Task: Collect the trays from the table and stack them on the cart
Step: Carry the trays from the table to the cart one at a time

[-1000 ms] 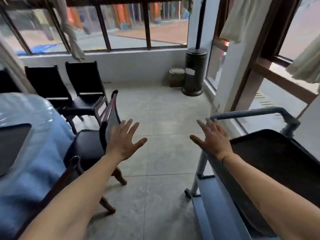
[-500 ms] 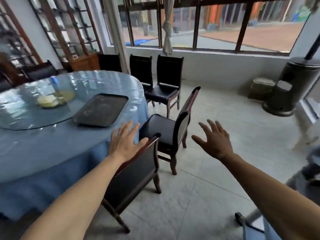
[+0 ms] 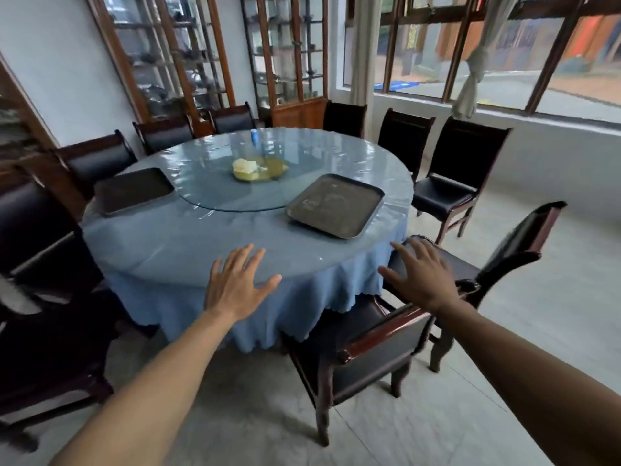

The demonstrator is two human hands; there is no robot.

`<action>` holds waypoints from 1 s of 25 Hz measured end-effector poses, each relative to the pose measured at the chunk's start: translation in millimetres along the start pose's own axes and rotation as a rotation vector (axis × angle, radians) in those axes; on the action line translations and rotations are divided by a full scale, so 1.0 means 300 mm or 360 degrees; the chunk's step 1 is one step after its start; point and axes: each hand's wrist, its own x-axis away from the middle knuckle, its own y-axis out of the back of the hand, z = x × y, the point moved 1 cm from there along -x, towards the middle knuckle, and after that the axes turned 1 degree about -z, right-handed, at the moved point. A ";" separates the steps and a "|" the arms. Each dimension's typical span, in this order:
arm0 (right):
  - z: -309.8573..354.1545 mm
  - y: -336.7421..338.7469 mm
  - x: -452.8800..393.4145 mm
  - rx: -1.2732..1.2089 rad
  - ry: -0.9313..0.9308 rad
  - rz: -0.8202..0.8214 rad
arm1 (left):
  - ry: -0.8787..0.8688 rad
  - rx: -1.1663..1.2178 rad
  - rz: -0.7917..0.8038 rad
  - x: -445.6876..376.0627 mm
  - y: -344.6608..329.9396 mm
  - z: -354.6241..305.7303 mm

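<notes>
My left hand (image 3: 235,285) is stretched out palm down in front of me, its fingers straight and spread, holding nothing, over the near edge of the round table (image 3: 188,250) with its blue cloth under a clear plastic cover. My right hand (image 3: 420,277) is out the same way, fingers apart and empty, above the seat of the dark wooden chair (image 3: 379,344) that stands just beside the table on my right. Two dark trays lie flat on the table, well apart from each other and out of reach of both hands. The right tray (image 3: 336,205) sits near the table's right edge, beyond my right hand; I see pale smears on its bottom but nothing lying in it. The left tray (image 3: 134,190) sits at the far left side, and it too looks bare, though its surface is dark and hard to read. Between the trays is a glass turntable (image 3: 215,190), and on it a yellowish dish (image 3: 255,171) holds something pale and lumpy that I cannot make out. A small blue thing (image 3: 254,135) stands farther back on the glass. More dark chairs ring the table, and behind it are glass-fronted cabinets (image 3: 289,52) with blurred items on their shelves.
</notes>
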 end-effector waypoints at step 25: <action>0.168 -0.330 -0.820 -0.0169 -0.0278 0.0008 | -0.0033 -0.0056 0.0115 -0.837 -0.324 0.312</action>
